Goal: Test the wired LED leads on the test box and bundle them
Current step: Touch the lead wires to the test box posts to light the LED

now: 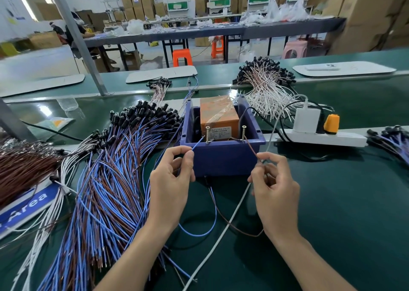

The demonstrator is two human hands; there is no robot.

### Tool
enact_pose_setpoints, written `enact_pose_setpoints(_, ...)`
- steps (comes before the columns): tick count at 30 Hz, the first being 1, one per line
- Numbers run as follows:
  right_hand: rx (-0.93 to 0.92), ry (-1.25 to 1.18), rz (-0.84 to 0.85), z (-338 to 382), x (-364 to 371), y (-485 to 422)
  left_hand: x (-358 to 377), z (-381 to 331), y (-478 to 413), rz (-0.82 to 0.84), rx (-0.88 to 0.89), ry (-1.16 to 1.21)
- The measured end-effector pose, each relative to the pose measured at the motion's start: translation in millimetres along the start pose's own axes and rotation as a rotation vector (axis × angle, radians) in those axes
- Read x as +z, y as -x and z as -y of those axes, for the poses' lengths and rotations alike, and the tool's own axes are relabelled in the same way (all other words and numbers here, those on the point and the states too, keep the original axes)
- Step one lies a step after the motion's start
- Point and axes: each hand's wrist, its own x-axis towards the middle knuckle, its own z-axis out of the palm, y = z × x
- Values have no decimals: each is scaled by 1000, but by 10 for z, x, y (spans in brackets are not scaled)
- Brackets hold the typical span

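Left hand [171, 180] pinches blue wire [197, 144], right hand [274, 186] brown wire [251, 147], tips near the screws [207, 134] on the box [223, 160] rim. Lead pile [106, 180] crowds the left edge; green table [343, 202] lies open right.

The left hand [171, 175] pinched a blue wire [198, 143] and the right hand [274, 180] a brown wire [251, 147]. The ends angled toward the left screw [207, 134] and right screw [244, 133], which stood upright on the test box [223, 157] just beyond the hands. Heaped leads [115, 180] lay on the desk [343, 202] left of the left hand.
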Motion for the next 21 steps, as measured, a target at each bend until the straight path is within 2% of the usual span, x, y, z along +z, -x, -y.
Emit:
enact_pose_setpoints(10, 13, -8, 12, 8, 0, 3, 6, 4, 19, 37, 18, -14)
enact_pose_setpoints(21, 5, 4, 13, 2, 2, 5, 7, 26, -4, 6, -8, -33)
